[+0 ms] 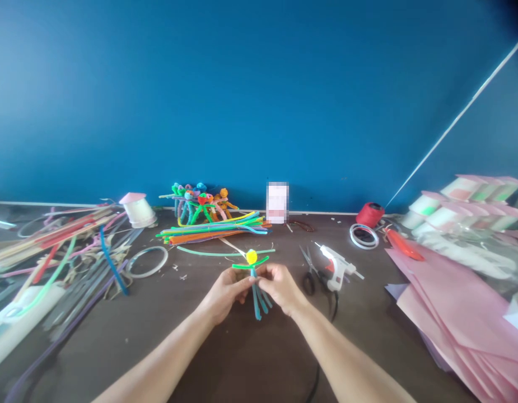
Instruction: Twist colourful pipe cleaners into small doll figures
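Observation:
Between my two hands is a small pipe-cleaner figure (259,298), upright, with a round yellow head (251,257), a green strip (259,263) across as arms, and light blue strands hanging below. My left hand (227,292) pinches its middle from the left, fingers partly hidden behind it. From the right, my right hand (284,288) pinches the same blue part, thumb in front. A pale green pipe cleaner (212,253) lies on the table just beyond the hands.
Finished figures (203,207) stand behind a pipe-cleaner bundle (212,229). Scissors (309,274) and a glue gun (337,266) lie right of my hands. Pink sheets (460,313) and a red spool (370,214) are farther right. Mixed strips (52,235) and a white ring (147,262) lie left.

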A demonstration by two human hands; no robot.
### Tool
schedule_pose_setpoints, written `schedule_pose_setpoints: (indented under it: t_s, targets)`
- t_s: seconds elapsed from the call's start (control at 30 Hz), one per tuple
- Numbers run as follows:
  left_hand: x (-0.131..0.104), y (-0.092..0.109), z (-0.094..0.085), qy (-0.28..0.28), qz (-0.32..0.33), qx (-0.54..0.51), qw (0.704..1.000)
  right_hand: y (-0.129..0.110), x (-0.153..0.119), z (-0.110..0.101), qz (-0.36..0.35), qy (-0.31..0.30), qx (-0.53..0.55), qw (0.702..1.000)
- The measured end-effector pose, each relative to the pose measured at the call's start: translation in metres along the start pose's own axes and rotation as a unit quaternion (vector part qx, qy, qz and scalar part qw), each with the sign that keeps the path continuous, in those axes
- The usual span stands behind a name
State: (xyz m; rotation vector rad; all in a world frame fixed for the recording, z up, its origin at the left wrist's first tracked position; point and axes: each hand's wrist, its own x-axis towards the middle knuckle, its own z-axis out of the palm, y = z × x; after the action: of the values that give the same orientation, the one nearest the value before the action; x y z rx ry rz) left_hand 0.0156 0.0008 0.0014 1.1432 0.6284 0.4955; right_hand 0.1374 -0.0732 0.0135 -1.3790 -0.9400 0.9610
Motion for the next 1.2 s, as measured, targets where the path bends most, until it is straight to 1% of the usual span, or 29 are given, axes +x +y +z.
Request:
schedule_pose_setpoints:
  t_s: [0.07,0.2,0.33,0.43,0.5,0.57,0.63,0.8,0.93,1.0,1.07,1.2]
  targets:
    - [0.0003,-0.0004,0.0003,0.000,-0.003,0.011,1.000,0.0009,0.0004,0.0002,0.009,-0.002,0.016,1.000]
    - [0.0001,0.0004,-0.0006,-0.020,-0.007,0.002,1.000,0.0017,0.0010,0.0005,0.018,0.002,0.037,0.999]
    - [-0.0008,0.0020,-0.0016,-0.035,-0.004,-0.039,0.999,-0.0008,0.0005,-0.0005,0.010,0.001,0.036,0.999]
    - [0.0001,0.0013,-0.0022,-0.039,0.011,-0.026,0.999,-0.0039,-0.0009,-0.0016,0.003,-0.014,0.024,1.000]
    - [0.0014,-0.0002,-0.0028,-0.020,0.024,-0.003,1.000,-0.0057,-0.0018,-0.0019,-0.004,-0.017,0.012,1.000]
    - [0.0025,-0.0015,-0.0036,0.007,0.040,0.009,0.999,-0.0067,-0.0023,-0.0018,-0.006,0.000,-0.006,1.000]
    - [0.0030,-0.0018,-0.0044,0.020,0.057,0.013,0.998,-0.0069,-0.0023,-0.0013,-0.001,0.010,-0.010,1.000]
    - [0.0023,0.0014,-0.0057,0.042,0.089,0.035,0.995,-0.0053,-0.0022,-0.0005,0.000,-0.061,0.062,0.996]
    - [0.0015,0.0033,-0.0047,0.074,0.117,0.067,0.988,-0.0029,-0.0030,-0.0009,-0.020,-0.060,0.038,0.997]
    - [0.0011,0.0028,-0.0038,0.077,0.127,0.072,0.986,-0.0016,-0.0031,-0.0007,-0.031,-0.063,0.018,0.997]
    - [0.0007,0.0014,-0.0030,0.063,0.111,0.048,0.991,-0.0008,-0.0030,0.0000,-0.030,-0.069,0.013,0.997]
    - [-0.0004,-0.0010,-0.0019,0.012,0.043,-0.038,0.998,-0.0018,-0.0024,0.0012,-0.019,-0.070,0.032,0.997]
